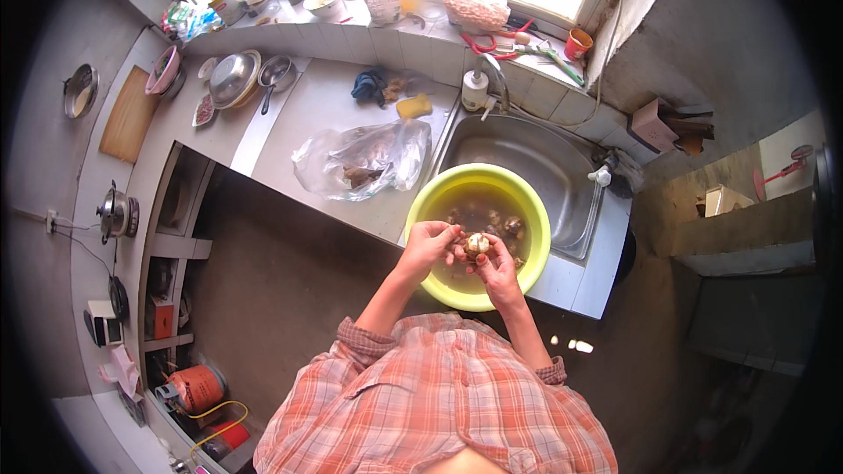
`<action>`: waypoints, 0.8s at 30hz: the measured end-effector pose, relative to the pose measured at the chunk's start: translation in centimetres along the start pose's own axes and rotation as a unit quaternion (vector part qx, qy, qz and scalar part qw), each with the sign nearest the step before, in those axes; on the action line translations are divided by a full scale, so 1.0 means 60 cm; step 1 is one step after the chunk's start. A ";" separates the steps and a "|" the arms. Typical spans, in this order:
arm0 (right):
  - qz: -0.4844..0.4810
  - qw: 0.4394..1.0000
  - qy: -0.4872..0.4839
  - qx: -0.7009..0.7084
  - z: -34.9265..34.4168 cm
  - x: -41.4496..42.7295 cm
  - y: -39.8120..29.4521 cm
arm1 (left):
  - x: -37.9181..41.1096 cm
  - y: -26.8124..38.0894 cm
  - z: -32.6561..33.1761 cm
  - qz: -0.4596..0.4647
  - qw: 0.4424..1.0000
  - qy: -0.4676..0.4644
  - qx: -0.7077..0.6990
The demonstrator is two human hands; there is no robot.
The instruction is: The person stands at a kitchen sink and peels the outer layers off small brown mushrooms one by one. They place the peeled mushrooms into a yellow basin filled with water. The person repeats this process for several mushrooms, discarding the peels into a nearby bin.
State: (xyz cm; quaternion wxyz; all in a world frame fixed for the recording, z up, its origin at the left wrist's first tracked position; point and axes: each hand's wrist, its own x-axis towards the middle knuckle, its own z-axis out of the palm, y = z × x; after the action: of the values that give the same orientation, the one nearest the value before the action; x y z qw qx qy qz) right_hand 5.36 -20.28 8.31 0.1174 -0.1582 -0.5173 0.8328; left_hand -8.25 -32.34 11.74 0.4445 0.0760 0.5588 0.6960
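Observation:
Over a yellow-green plastic basin (541, 237), my right hand (502, 276) grips a rounded brown-and-white vegetable (477, 245), perhaps a bulb or tuber, between thumb and fingers. My left hand (429, 247) is close at its left side, thumb and forefinger drawn together. Whether those fingertips pinch a small piece is too small to tell. Murky brown water fills the lower part of the basin, with several similar brown vegetables (514, 224) in it. The basin straddles the counter's front edge and the near left part of the steel sink (560, 164).
A clear plastic bag (395, 158) with brown matter inside lies left of the basin. Behind it are a yellow sponge (414, 106) and a dark blue cloth (369, 86). The faucet (502, 89) rises behind the sink. Red-handled scissors (481, 44) rest on the windowsill. A saucepan (276, 74) stands farther left.

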 end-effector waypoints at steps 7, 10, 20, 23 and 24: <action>-0.109 0.953 0.091 -0.268 0.003 0.007 0.012 | -0.015 -0.018 0.017 0.044 0.998 0.036 0.014; -0.143 0.913 0.107 -0.366 0.020 0.008 -0.004 | -0.008 -0.052 0.026 0.135 0.987 0.070 0.052; 0.022 0.951 0.016 -0.307 0.011 -0.005 0.012 | -0.033 -0.061 0.013 0.097 0.986 0.079 0.108; -0.155 0.906 0.065 -0.387 0.026 -0.008 0.042 | -0.032 -0.068 0.011 0.092 0.990 0.097 0.051; -0.165 0.898 0.079 -0.400 0.032 -0.010 0.047 | -0.039 -0.057 0.020 0.083 0.989 0.115 0.031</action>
State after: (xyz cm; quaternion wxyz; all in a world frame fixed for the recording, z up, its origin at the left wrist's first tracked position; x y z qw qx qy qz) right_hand 5.08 -23.32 6.68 0.2204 -0.1691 -0.8144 0.5095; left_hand -4.34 -33.20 10.21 0.3156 0.0553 0.6192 0.7169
